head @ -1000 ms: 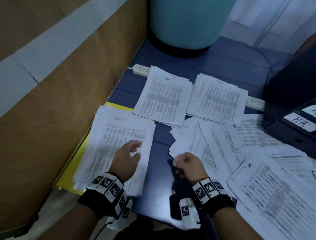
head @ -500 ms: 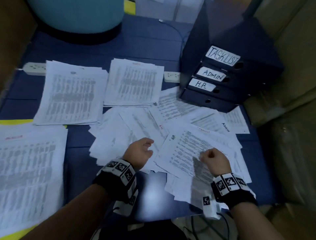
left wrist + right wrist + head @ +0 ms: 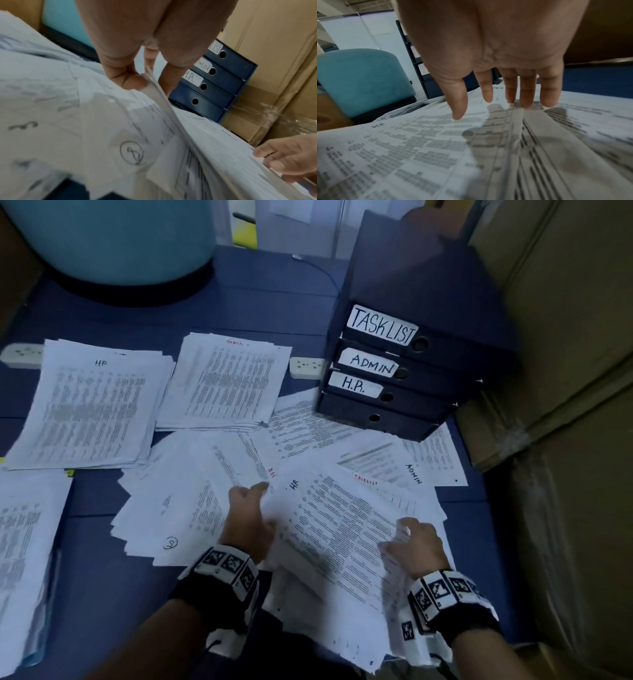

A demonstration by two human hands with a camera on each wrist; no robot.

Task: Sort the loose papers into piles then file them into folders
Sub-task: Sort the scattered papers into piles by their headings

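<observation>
lifting an hr sheet (image 3: 337, 529) from the loose heap

left hand (image 3: 248, 517) pinches its left edge, right hand (image 3: 416, 542) rests flat, fingers straight (thin, floppy, slippery paper); best supported at both edges.

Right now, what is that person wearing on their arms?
Each bare forearm has a black wristband topped with white blocks printed with black-and-white square codes; the other wristband matches. A small white box hangs under each, with a thin dark cable beneath. No sleeves, gloves or rings show on the left hand or right hand.
</observation>
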